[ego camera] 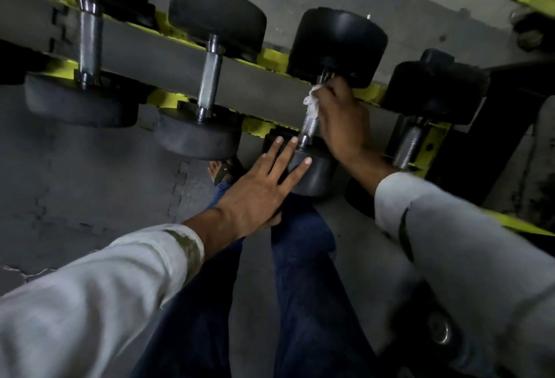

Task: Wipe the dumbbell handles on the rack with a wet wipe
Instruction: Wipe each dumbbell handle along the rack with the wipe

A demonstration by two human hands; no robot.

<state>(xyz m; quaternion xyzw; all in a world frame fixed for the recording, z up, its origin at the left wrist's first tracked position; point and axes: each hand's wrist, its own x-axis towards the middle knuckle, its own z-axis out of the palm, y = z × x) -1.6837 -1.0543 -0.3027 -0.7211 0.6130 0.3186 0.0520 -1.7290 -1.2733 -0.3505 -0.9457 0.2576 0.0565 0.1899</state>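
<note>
Several black dumbbells lie across a yellow rack [270,57] in the head view. My right hand [342,116] grips a white wet wipe [312,104] wrapped round the upper part of the third dumbbell's metal handle [309,126], just below its far black head [338,47]. My left hand [264,185] lies flat with straight fingers on that dumbbell's near head [315,176]. Left of it, two more dumbbell handles [210,80] [89,44] show bare metal. A fourth handle [407,146] is at the right.
A grey padded bar [150,50] runs under the handles. My legs in blue trousers [300,257] and a sandalled foot [223,168] stand on grey interlocking floor mats [75,191]. A black frame post [516,125] is at the right. Another dumbbell end [438,331] sits low right.
</note>
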